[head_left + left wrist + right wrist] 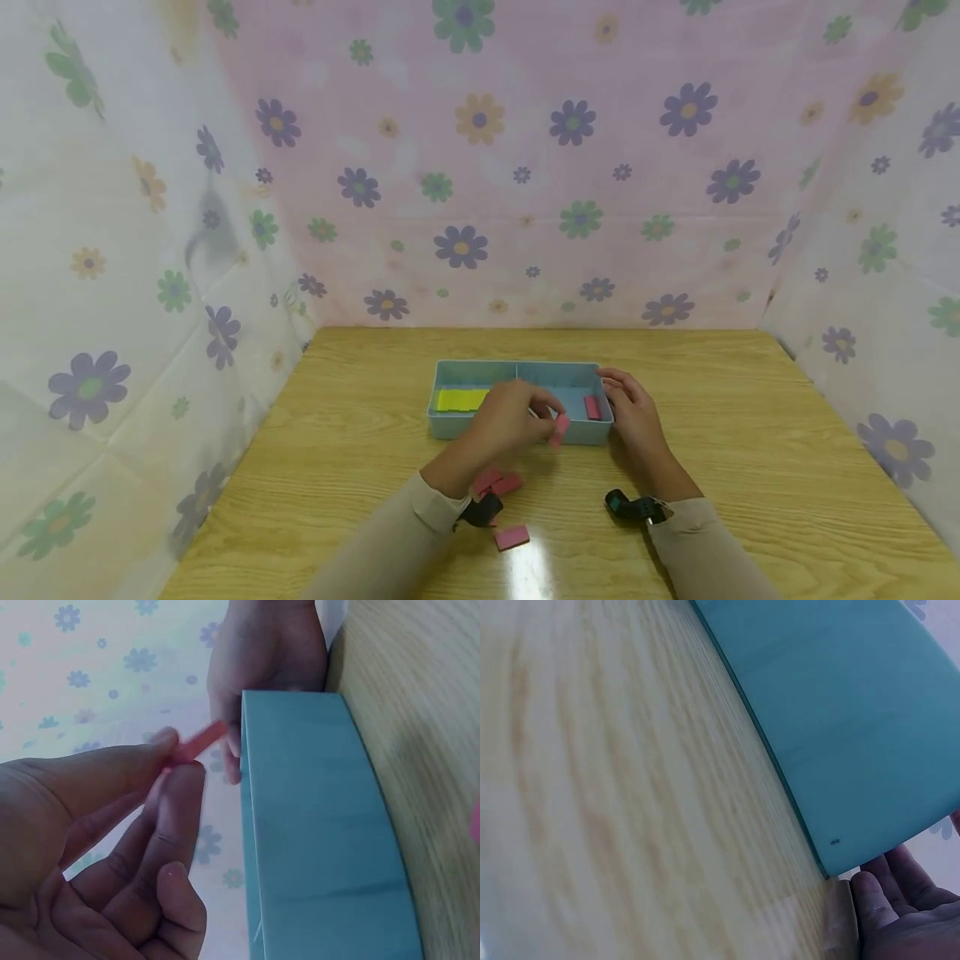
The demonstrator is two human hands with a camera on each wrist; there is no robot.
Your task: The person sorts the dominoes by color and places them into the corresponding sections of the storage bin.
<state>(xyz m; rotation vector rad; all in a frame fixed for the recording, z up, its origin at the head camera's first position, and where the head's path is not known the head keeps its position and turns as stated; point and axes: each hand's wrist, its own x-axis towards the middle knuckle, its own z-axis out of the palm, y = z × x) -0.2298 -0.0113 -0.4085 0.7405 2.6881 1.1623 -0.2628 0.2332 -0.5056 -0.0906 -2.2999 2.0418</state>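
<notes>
My left hand (513, 414) pinches a small pink rectangular block (560, 425) between thumb and fingertips, just above the front rim of a blue-green box (450, 427). A divider (517, 374) splits this low, open-topped box in two. Yellow blocks (457, 401) lie side by side in its left compartment, partly hidden by the left hand. One pink block (592, 407) leans at the right end of the other compartment. My right hand (634, 414) holds the box's right end, its fingers bent over the rim; the left wrist view shows those fingertips past the box edge.
Several loose pink blocks (507, 484) lie on the wooden table (360, 433) under the left forearm, and another pink block (512, 537) sits nearer the front. Each wrist wears a black strap device (633, 507). Flower-patterned cloth (525, 275) hangs at the back and both sides.
</notes>
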